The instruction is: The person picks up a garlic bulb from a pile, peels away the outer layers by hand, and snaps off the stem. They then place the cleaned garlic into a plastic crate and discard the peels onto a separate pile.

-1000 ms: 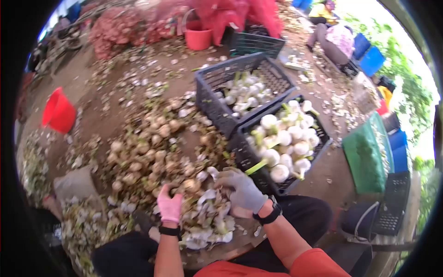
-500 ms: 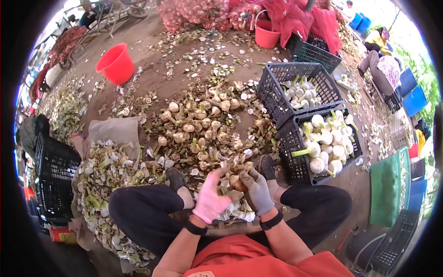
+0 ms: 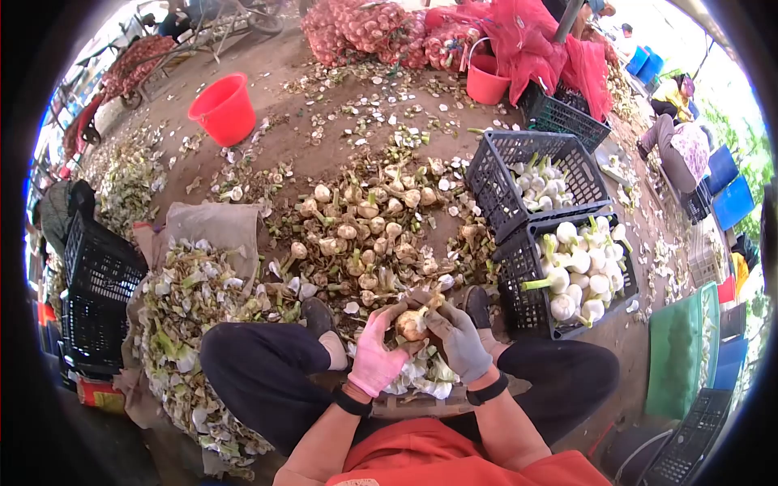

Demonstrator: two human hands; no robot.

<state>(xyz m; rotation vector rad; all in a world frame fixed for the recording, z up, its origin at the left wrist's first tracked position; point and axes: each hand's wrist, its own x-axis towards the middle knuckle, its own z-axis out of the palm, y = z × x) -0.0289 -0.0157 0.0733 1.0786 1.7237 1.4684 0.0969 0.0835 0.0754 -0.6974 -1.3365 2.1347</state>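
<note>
Between my two gloved hands is a brownish, dirt-stained garlic bulb (image 3: pixel 412 325), its stalk end pointing up and right. My left hand (image 3: pixel 379 350), in a pink glove, closes round the bulb's left side. On the right side, my right hand (image 3: pixel 460 338), in a grey glove, grips the bulb near its stalk. Ahead of my feet lies a pile of unpeeled garlic (image 3: pixel 369 231) on the ground. Peeled white bulbs with short green stems (image 3: pixel 579 279) fill a black crate (image 3: pixel 519 296) at the right. Below my hands lie loose white skins (image 3: pixel 429 377).
Behind the near crate, another black crate (image 3: pixel 494 182) holds white garlic. A skin heap (image 3: pixel 182 324) spreads at the left, beside stacked black crates (image 3: pixel 101 292). Two red buckets (image 3: pixel 223 109) and red net sacks (image 3: pixel 365 32) stand farther off. A person (image 3: pixel 677 146) sits at the right.
My left hand has come in from beside the bulb and its fingers now close on it. The bulb shows more clearly between both hands. The whole view has shifted slightly.
</note>
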